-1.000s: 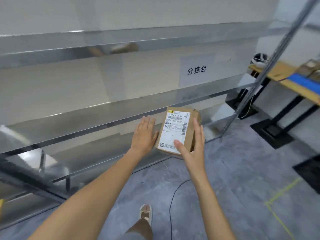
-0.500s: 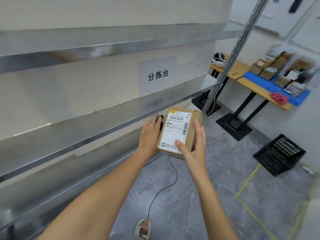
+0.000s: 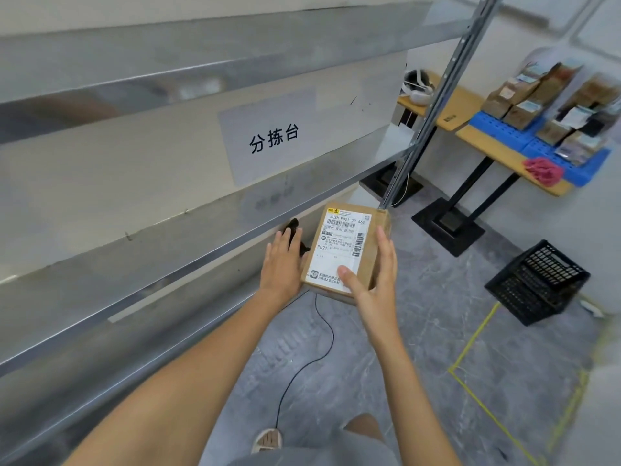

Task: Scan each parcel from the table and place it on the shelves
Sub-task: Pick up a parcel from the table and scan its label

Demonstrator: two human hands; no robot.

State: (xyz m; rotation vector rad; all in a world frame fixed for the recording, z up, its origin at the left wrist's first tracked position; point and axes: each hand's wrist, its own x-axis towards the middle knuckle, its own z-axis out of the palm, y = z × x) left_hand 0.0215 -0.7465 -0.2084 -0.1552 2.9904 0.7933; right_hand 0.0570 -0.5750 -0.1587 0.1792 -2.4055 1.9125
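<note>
Right hand (image 3: 373, 290) grasping a brown parcel (image 3: 346, 250), thumb on its white label, left hand (image 3: 282, 267) with straight fingers at the parcel's left side, possibly over a black scanner (image 3: 294, 230), parcel held just off the front edge of the metal shelves (image 3: 188, 230), more parcels on the table (image 3: 497, 146) at far right.

- Both forearms are bare from elbow to wrist, with no sleeves, watch, or bands showing.
- The left hand (image 3: 282, 267) and the right hand (image 3: 373, 284) wear no gloves or rings.
- At 6 o'clock in the view, grey shorts (image 3: 322, 445) cover the thighs, with a bare knee above them.
- At 7 o'clock from the shorts, one foot wears a light slip-on shoe (image 3: 267, 439) with a pale sole edge.
</note>
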